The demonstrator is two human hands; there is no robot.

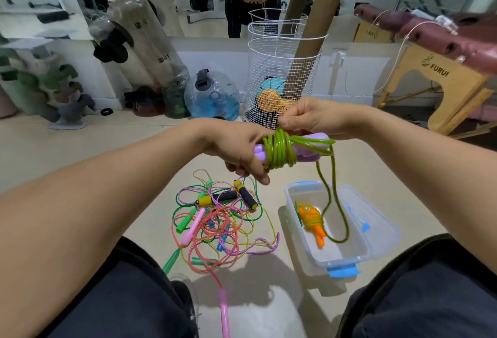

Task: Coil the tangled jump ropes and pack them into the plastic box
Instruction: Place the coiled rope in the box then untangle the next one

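My left hand [239, 149] grips the purple handles [312, 146] of a jump rope, and its green rope [279, 150] is wound round them in several turns. My right hand [309, 115] pinches the rope at the top of the winding. A loose green loop [336, 203] hangs down into the clear plastic box [376, 230] on the floor. In the box lies a coiled orange-handled rope [312, 219]. A tangled pile of ropes [223, 222] in green, pink, purple and yellow lies left of the box, with black-and-yellow handles [242, 195] on top.
A white wire basket [282, 68] with cardboard tubes and balls stands behind my hands. A water jug [212, 95] and punching bags [150, 50] are at the left, a wooden massage table [443, 74] at the right. A mirror reflects a person. My knees frame the floor.
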